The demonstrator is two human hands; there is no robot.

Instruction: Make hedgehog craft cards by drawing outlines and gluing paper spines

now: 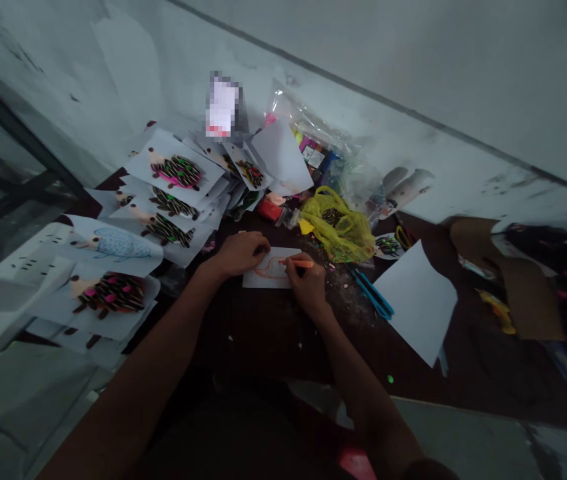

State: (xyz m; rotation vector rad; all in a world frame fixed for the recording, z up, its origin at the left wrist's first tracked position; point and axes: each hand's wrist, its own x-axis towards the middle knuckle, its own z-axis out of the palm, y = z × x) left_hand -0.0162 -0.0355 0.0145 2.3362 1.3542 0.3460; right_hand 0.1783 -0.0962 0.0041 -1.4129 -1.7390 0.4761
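Observation:
On the dark table lies a small white sheet of paper (278, 283) bearing an orange outline drawing. My right hand (308, 283) is closed around an orange marker (303, 264), its tip at the drawn lines. My left hand (243, 253) rests on the sheet's upper left edge, fingers bent a little and gripping nothing. Just right of my right hand are scissors with blue handles (376, 297), beside a larger blank white sheet (418, 300).
To the left are stacked hedgehog pictures (178, 170) and a white plastic case (18, 273). Behind my hands sit a yellow plastic bag (343, 233), a clear bag (358, 163) and a blurred-out upright phone-like object (223, 107). Brown cardboard (533, 293) lies at right.

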